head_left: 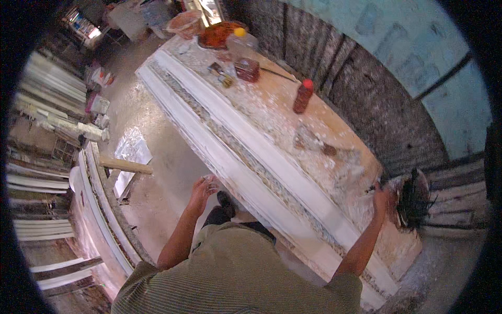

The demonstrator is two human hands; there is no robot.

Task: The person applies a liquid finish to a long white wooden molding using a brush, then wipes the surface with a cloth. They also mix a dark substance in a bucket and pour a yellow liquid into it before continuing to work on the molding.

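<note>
Two long white moulding strips lie side by side along the near side of the worktable, one strip [293,172] farther in and the other strip [209,154] along the near edge. A grey, rough gap runs between them. My left hand [201,191] is just off the table's near edge, fingers curled, with whitish marks on them; what they hold, if anything, is unclear. My right hand [382,201] reaches over the table's right end, fingers closed around something too blurred to name. Beside it is a dark, bristly bundle [414,201].
A red-capped bottle [303,97], a square container of reddish liquid [247,70], a brush [220,74] and an orange-brown basin [219,34] stand on the powdery worktable [340,131]. Left, a wooden bar [125,165] juts out near more long mouldings [99,204]. A wall [355,63] rises behind.
</note>
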